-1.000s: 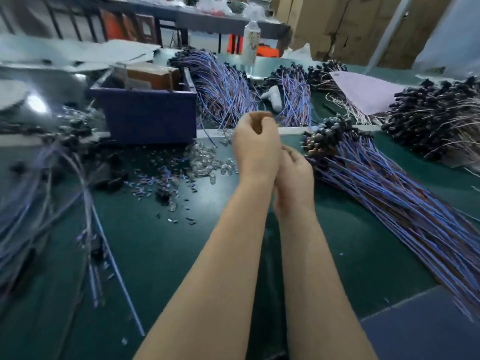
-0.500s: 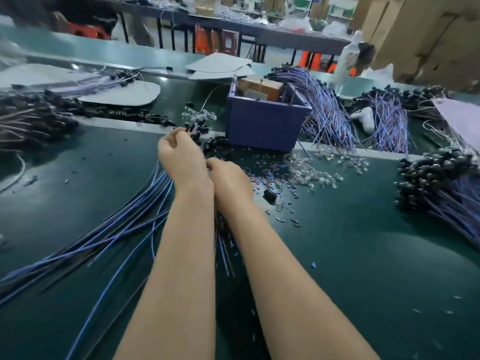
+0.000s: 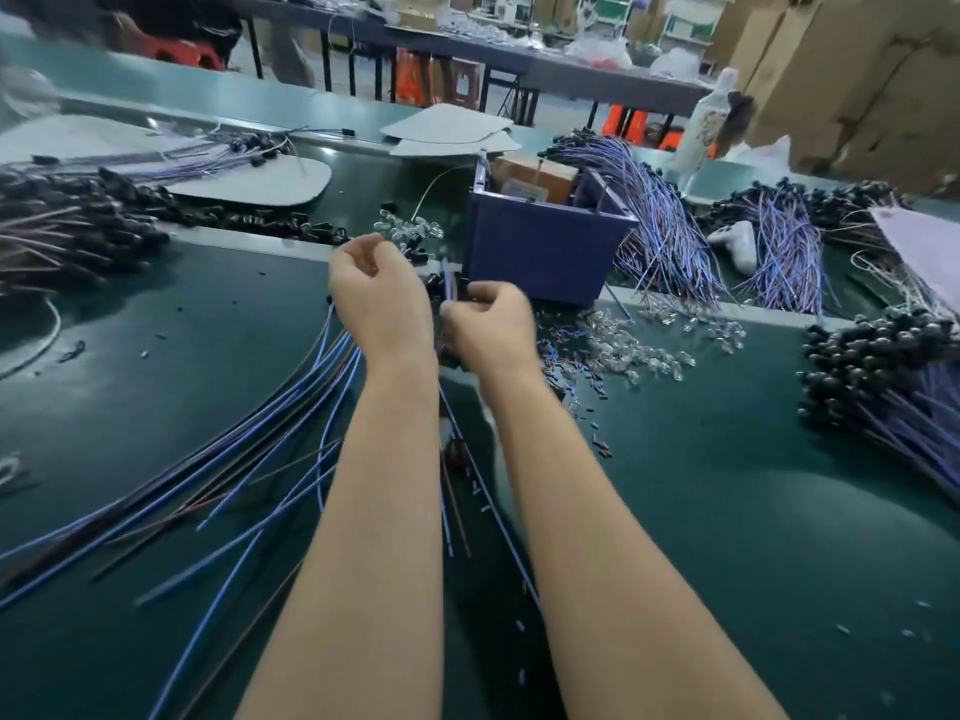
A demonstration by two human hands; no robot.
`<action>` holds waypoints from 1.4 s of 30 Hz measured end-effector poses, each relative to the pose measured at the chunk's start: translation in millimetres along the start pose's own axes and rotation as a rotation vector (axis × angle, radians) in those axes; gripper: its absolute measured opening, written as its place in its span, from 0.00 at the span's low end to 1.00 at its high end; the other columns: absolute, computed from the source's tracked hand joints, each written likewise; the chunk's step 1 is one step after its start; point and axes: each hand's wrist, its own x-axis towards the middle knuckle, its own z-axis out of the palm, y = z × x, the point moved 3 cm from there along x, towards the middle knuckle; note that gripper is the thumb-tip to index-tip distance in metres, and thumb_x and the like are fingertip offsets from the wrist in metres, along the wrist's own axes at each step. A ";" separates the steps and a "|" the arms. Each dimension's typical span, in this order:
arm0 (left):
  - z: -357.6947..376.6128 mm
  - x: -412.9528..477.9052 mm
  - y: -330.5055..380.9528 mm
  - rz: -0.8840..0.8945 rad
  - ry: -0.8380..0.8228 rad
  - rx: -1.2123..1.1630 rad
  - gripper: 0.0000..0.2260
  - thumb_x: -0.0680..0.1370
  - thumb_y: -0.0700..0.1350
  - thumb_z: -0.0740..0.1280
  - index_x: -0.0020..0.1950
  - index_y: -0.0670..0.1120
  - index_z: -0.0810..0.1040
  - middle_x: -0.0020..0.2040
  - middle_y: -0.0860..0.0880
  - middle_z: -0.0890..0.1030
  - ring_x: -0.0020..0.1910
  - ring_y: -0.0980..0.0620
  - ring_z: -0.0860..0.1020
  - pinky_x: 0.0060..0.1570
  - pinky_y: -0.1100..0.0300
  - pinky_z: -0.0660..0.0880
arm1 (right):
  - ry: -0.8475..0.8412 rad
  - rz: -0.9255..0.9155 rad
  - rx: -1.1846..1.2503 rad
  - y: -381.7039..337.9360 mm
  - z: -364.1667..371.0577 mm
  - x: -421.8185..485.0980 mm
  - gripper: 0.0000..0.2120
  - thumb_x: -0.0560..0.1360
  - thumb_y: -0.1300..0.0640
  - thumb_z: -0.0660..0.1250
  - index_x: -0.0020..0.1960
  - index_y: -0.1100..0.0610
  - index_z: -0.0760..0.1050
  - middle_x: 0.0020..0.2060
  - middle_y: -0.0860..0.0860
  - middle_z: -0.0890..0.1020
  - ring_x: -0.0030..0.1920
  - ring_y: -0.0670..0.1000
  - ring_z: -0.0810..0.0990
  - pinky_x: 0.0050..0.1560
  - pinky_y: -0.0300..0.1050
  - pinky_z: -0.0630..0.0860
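Note:
My right hand (image 3: 493,330) pinches a thin blue-and-red wire (image 3: 450,283). Its ends stick up above my fingers and its length trails down between my forearms. My left hand (image 3: 382,298) hovers just left of it with the fingers curled inward; whatever is inside them is hidden. Loose blue and brown wires (image 3: 249,459) fan out across the green table (image 3: 727,511) from under my left wrist toward the lower left. A scatter of clear LEDs (image 3: 634,345) and small sleeve bits (image 3: 566,356) lies right of my right hand.
A blue bin (image 3: 540,252) stands just behind my hands. Bundles of black-capped wires lie at the right (image 3: 883,356) and the far left (image 3: 62,226). White cards (image 3: 260,184) and a white bottle (image 3: 711,122) sit further back.
My view swung left from the right-hand bundle to the loose wires. My hands, pressed together before, have drawn apart, and wire ends now show above my right fingers.

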 end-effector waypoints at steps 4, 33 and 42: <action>23.1 -15.0 1.2 0.142 -0.317 0.303 0.07 0.79 0.41 0.60 0.51 0.45 0.77 0.47 0.47 0.82 0.45 0.51 0.79 0.48 0.59 0.76 | 0.044 -0.036 0.532 -21.4 -57.0 5.3 0.07 0.77 0.68 0.62 0.44 0.60 0.76 0.35 0.51 0.77 0.30 0.44 0.77 0.34 0.34 0.78; 83.5 -84.7 -52.3 0.348 -0.775 0.722 0.06 0.79 0.43 0.64 0.49 0.45 0.81 0.41 0.50 0.81 0.45 0.48 0.79 0.49 0.57 0.74 | 0.301 -0.219 0.562 51.2 -151.8 14.0 0.09 0.78 0.64 0.63 0.40 0.59 0.75 0.29 0.50 0.77 0.28 0.42 0.75 0.32 0.33 0.74; 79.4 -77.3 -54.4 0.275 -0.692 0.748 0.07 0.79 0.45 0.64 0.49 0.46 0.82 0.43 0.48 0.84 0.49 0.46 0.80 0.58 0.50 0.73 | 0.571 -0.281 0.676 53.9 -174.5 10.8 0.10 0.79 0.63 0.63 0.38 0.57 0.74 0.24 0.45 0.78 0.26 0.40 0.75 0.32 0.32 0.74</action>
